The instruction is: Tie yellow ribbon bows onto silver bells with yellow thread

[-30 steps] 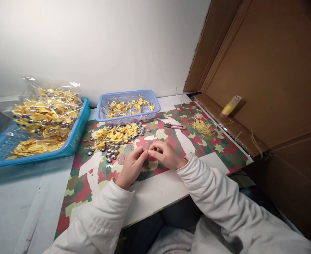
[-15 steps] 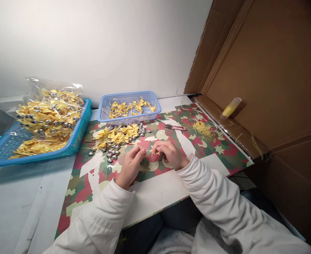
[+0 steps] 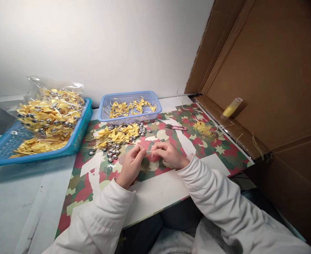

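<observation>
My left hand [image 3: 131, 164] is closed in a pinch, thumb against the bent fingers. Opposite it, my right hand [image 3: 169, 154] pinches too, its fingertips a short gap away. A thin pale yellow string [image 3: 148, 152] runs across that gap, an end in each pinch; most of it is hidden by fingers. Just beyond my left hand lies a heap of yellow ribbon bows [image 3: 121, 134] with cord loops, and silver bells [image 3: 113, 152] are scattered around it. Pink-handled thread snips [image 3: 176, 127] rest past my right hand.
A blue basket [image 3: 129, 119] holding looped bows stands at the back. To the left, a larger blue basket [image 3: 77, 135] carries a clear bag [image 3: 51, 113] full of bows and bells. Yellow string scraps [image 3: 204, 129] lie right, near a cardboard wall [image 3: 272, 70] and a yellow tube [image 3: 231, 108].
My right fingers have straightened from a curled position and come slightly nearer the left hand. The string now shows stretched between both pinches. The left hand has barely moved.
</observation>
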`<state>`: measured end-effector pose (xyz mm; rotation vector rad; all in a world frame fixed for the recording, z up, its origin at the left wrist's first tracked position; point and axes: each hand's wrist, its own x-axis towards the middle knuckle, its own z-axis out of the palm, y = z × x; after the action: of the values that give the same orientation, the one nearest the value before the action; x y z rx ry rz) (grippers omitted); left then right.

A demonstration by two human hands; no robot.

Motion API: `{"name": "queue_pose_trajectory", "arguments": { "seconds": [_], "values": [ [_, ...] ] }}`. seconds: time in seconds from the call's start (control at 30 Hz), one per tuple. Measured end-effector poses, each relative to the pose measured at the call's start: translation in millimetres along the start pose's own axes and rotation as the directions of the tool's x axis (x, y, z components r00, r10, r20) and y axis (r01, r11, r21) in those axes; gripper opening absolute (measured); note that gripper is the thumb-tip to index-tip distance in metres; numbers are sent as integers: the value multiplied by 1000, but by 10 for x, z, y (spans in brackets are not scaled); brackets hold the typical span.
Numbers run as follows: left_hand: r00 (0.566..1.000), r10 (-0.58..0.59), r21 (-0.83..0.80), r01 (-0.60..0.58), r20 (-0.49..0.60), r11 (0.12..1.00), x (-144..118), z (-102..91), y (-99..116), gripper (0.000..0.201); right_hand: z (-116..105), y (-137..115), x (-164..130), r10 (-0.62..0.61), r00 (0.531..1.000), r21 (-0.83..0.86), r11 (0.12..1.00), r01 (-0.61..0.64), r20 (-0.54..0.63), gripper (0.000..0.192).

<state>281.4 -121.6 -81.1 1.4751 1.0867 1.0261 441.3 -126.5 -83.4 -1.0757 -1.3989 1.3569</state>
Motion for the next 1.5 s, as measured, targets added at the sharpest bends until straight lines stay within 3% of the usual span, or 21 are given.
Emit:
{"name": "queue_pose_trajectory", "arguments": {
  "seconds": [0.23,0.43,0.63,0.9,1.03,1.13,1.2,1.3,1.4,1.5],
  "values": [
    [998,-12,-17,11,-56,1000,35,-29,-80,25,-15,-60,-34,-234,970,-269,940,208,-71,16],
    [997,-24,-46,21,-77,999,39,-25,-96,26,-22,-63,-79,-520,854,-623,673,398,-16,16],
    [995,-25,-60,19,-93,998,33,-28,-116,27,-38,-10,-89,-633,770,-724,496,479,75,13],
    [995,-24,-61,18,-93,998,26,-28,-83,26,-39,-31,-94,-704,705,-752,419,510,86,11],
    [1000,-7,-76,5,-29,997,9,-29,-93,19,-25,-27,-94,-723,686,-766,394,508,83,13],
    [997,81,-71,-80,6,994,-12,-44,-97,24,-17,-25,-95,-727,682,-766,389,511,86,13],
    [983,184,-9,-184,21,983,-35,-54,-79,33,-15,-27,-98,-716,692,-763,395,511,92,13],
    [954,281,102,-291,105,951,-81,-48,-37,31,-16,-33,-105,-711,696,-753,405,518,96,13],
    [962,201,101,-222,183,970,-122,-18,-22,26,-16,-34,-110,-707,701,-738,423,526,94,14],
    [976,123,49,-134,180,990,-134,0,-28,28,-13,-39,-111,-694,716,-715,463,524,75,14]
  ]
}}
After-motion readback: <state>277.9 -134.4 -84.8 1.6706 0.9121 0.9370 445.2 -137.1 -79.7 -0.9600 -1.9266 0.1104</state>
